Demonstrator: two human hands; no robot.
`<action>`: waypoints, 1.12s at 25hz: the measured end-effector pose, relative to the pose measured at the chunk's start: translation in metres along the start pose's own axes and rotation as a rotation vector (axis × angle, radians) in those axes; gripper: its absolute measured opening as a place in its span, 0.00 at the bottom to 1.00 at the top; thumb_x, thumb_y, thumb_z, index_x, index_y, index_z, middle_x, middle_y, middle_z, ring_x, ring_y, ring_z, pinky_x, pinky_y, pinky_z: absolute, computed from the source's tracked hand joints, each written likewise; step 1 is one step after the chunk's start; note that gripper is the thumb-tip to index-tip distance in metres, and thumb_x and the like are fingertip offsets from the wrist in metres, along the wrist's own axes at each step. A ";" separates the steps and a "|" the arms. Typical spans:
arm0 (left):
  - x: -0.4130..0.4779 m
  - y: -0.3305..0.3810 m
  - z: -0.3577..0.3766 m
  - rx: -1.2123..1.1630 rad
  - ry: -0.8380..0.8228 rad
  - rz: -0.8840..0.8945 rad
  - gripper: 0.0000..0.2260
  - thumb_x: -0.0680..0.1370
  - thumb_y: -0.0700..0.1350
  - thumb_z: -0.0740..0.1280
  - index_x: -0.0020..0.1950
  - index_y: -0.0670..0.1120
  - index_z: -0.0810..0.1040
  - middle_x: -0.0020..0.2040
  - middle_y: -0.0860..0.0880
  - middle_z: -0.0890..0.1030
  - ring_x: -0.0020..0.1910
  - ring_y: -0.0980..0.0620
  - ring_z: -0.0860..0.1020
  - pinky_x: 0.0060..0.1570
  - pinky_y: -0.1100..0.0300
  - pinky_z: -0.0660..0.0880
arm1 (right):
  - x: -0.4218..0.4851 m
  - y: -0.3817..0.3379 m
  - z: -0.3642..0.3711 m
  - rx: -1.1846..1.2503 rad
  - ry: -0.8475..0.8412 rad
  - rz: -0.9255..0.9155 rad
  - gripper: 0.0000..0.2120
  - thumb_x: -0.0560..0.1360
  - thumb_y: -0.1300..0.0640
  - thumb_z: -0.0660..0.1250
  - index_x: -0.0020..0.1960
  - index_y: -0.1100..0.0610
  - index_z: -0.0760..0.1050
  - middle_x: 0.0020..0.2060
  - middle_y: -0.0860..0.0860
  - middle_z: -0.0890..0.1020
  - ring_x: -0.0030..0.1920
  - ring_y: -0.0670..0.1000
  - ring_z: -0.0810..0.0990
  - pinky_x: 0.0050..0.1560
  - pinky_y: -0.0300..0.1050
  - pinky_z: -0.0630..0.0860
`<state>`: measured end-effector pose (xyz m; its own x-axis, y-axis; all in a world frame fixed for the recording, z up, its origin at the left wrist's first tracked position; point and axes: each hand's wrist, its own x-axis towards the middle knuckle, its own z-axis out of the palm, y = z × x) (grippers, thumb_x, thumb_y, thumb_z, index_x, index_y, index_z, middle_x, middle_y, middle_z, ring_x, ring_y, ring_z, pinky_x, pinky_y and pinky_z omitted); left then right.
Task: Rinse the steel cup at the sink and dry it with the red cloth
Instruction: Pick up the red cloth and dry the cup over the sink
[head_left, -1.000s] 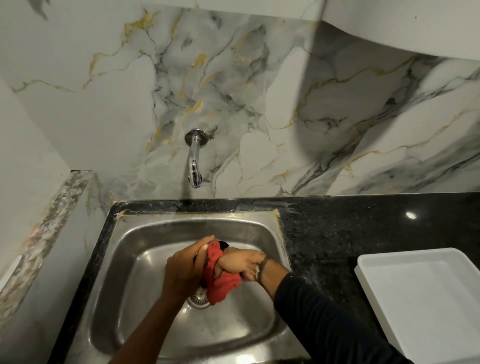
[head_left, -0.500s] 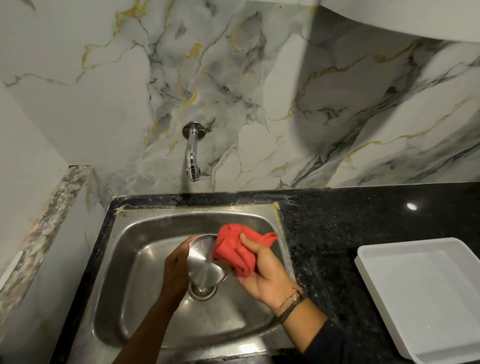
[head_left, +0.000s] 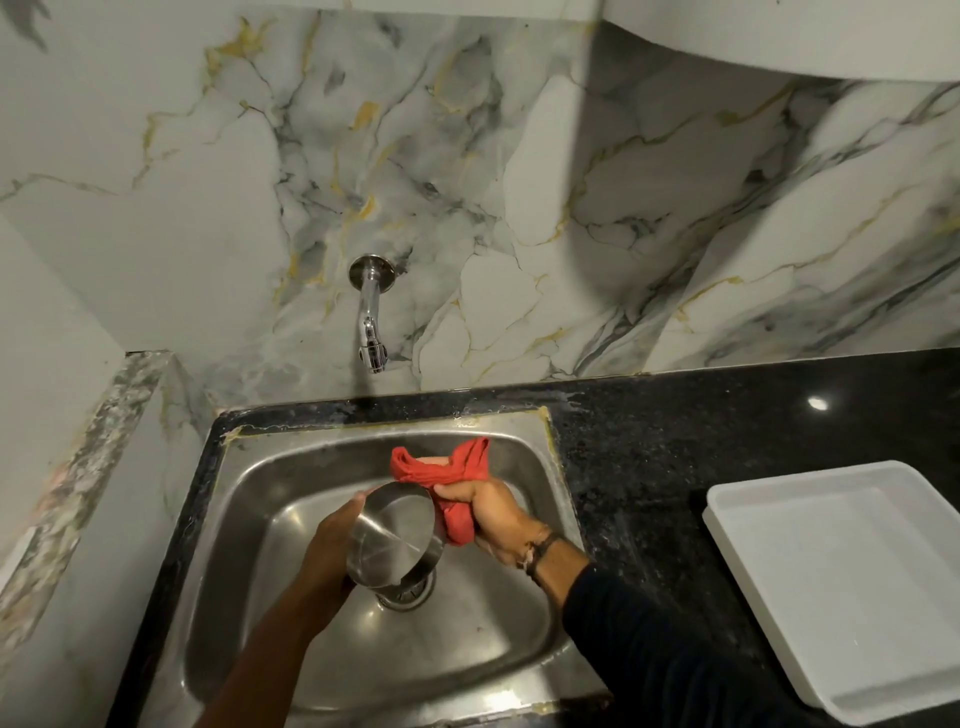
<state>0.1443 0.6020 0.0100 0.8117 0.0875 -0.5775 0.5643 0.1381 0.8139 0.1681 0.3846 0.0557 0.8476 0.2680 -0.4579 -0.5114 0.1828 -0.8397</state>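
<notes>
— Status of the round polished steel cup (head_left: 397, 535)?
— Over the stainless sink (head_left: 249, 499), base up, gripped around its wall by the left hand (head_left: 324, 558). The right hand (head_left: 493, 519) is clenched on the crumpled soft red cloth (head_left: 452, 483), touching its side.
— Handling?
— Light, rigid, probably slick when wet; grip the wall.

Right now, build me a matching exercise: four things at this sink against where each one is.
Things:
1. steel cup
2. red cloth
3. white tray
4. tap

Places:
A. on the black counter
B. bunched in the right hand
C. on the marble wall
D. held in the left hand over the drain

Pairs: 1-D, 2-B, 3-A, 4-C
</notes>
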 end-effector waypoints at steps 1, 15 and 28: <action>-0.001 -0.002 0.001 -0.044 0.039 -0.014 0.21 0.84 0.59 0.64 0.55 0.41 0.83 0.47 0.37 0.88 0.44 0.37 0.88 0.45 0.45 0.84 | -0.003 0.007 0.003 0.045 0.031 -0.034 0.20 0.80 0.68 0.66 0.71 0.61 0.82 0.68 0.62 0.85 0.72 0.65 0.81 0.77 0.60 0.75; -0.001 0.007 0.062 -0.580 0.688 -0.040 0.16 0.76 0.58 0.70 0.56 0.50 0.88 0.55 0.46 0.87 0.52 0.44 0.86 0.49 0.48 0.85 | -0.018 0.016 0.044 -0.011 0.119 -0.248 0.27 0.83 0.72 0.61 0.72 0.44 0.76 0.69 0.41 0.82 0.64 0.37 0.84 0.62 0.30 0.80; -0.023 -0.006 0.102 -0.626 0.759 0.242 0.20 0.81 0.56 0.63 0.71 0.54 0.81 0.66 0.49 0.84 0.64 0.45 0.82 0.59 0.51 0.80 | -0.017 0.047 0.050 0.147 0.241 -0.142 0.20 0.85 0.64 0.63 0.73 0.49 0.80 0.65 0.45 0.88 0.68 0.50 0.85 0.62 0.40 0.85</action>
<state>0.1379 0.4983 0.0250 0.4599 0.7558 -0.4662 0.0400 0.5068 0.8611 0.1222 0.4363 0.0389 0.9120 0.0018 -0.4101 -0.3861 0.3414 -0.8570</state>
